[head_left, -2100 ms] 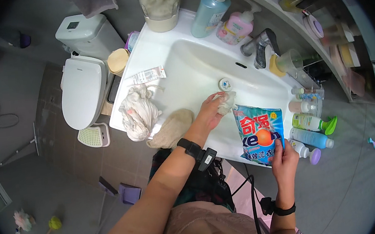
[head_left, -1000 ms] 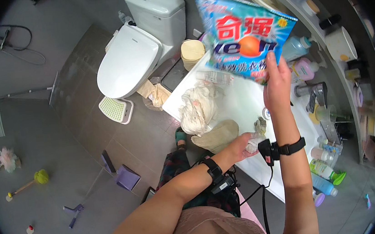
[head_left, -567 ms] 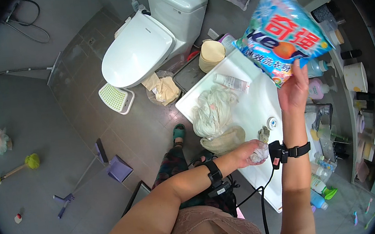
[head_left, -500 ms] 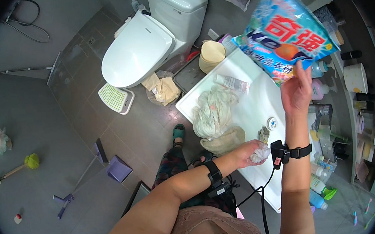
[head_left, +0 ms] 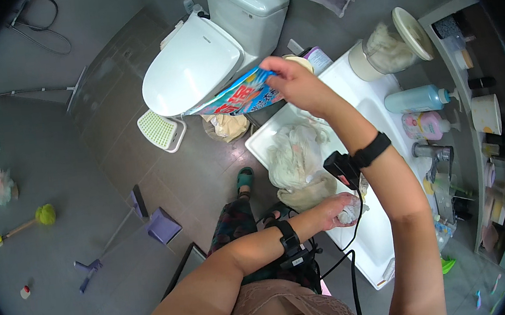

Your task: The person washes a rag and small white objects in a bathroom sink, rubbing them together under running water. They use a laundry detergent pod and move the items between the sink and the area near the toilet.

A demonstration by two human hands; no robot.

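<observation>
My right hand (head_left: 296,84) pinches the upper edge of a blue plastic detergent bag (head_left: 240,97). It hangs tilted over the gap between the toilet and the washbasin. Low over the basin's near edge, my left hand (head_left: 335,210) is cupped around a white powdery clump (head_left: 350,211). Beside that hand lies a beige folded cloth (head_left: 308,192) on the basin's rim. A pale, crumpled wet cloth (head_left: 292,153) rests beyond it in the white washbasin (head_left: 370,253). Part of the basin is hidden by my right forearm.
A white toilet (head_left: 193,65) stands beyond a lined waste bin (head_left: 226,127) and a green-topped stool (head_left: 160,129). Pump bottles, including a blue bottle (head_left: 416,100) and a pink bottle (head_left: 423,126), line the basin's right side near the faucet (head_left: 433,151). A cable hangs from my right wrist.
My right hand has swung the detergent bag leftward, from above the basin's right side to near the toilet. The bag now shows edge-on. My left hand stays low, still cupped.
</observation>
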